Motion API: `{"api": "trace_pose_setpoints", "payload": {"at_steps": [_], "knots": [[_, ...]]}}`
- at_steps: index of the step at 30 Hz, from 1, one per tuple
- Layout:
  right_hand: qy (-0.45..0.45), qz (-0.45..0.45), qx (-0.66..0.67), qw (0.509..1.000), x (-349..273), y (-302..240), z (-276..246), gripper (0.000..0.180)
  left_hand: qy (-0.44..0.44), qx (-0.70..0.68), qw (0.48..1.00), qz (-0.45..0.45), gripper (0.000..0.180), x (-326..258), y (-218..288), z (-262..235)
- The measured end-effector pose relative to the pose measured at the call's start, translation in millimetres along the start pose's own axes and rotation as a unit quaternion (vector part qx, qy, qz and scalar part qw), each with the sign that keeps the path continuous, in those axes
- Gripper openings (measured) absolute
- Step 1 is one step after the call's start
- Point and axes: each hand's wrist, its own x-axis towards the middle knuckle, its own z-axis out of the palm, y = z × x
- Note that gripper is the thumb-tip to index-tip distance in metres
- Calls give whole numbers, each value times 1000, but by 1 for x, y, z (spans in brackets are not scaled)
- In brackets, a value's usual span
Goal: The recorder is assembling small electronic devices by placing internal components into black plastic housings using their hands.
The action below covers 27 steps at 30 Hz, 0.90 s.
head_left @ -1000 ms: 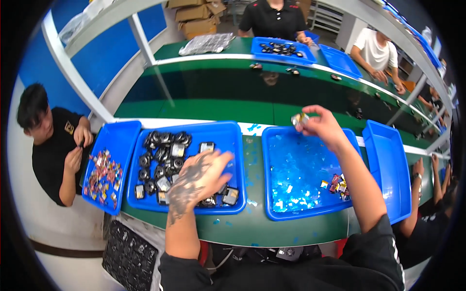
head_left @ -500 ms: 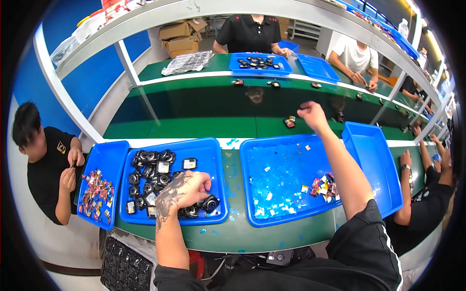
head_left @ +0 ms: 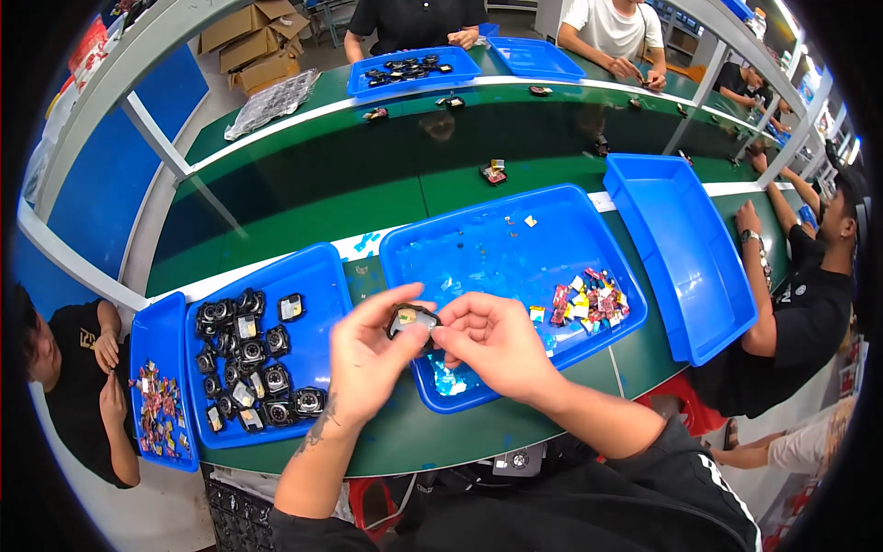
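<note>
My left hand [head_left: 372, 354] is closed around a small black device casing [head_left: 405, 316], its fingers and thumb at the edges. A silvery, yellowish face of the casing points up. My right hand [head_left: 497, 345] meets its right edge with thumb and forefinger pinched together; any small piece between those fingertips is hidden. Both hands are over the near left side of a blue tray [head_left: 391, 248] with blue film scraps and small red, yellow and white parts [head_left: 589, 299]. To the left, another blue tray [head_left: 322, 276] bears several similar black casings [head_left: 248, 350].
A narrow blue tray of small coloured parts [head_left: 158, 405] stands at the far left, near a seated person. A blue bin [head_left: 685, 267] is at the right. Beyond runs a green conveyor [head_left: 368, 184] with scattered parts. White frame posts rise around; several people sit nearby.
My left hand has come up from the tray of black casings with one casing. My right hand has drawn back from the conveyor side to meet it. The view has shifted to the right.
</note>
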Motion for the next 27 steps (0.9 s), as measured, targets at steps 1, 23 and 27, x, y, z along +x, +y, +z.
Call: {"api": "trace_pose_setpoints", "payload": {"at_steps": [1,23,27], "knots": [[2,1,0,1000,-4,2,-1,16,-21,-26,999,2,27,-2,-7,7],[200,-96,-421,879,-24,-35,-136,9,-19,85,996,-24,13,-4,-8,-6],[156,-42,-504,848,-24,-46,-148,14,-28,133,989,50,11,-6,-12,-4]]}}
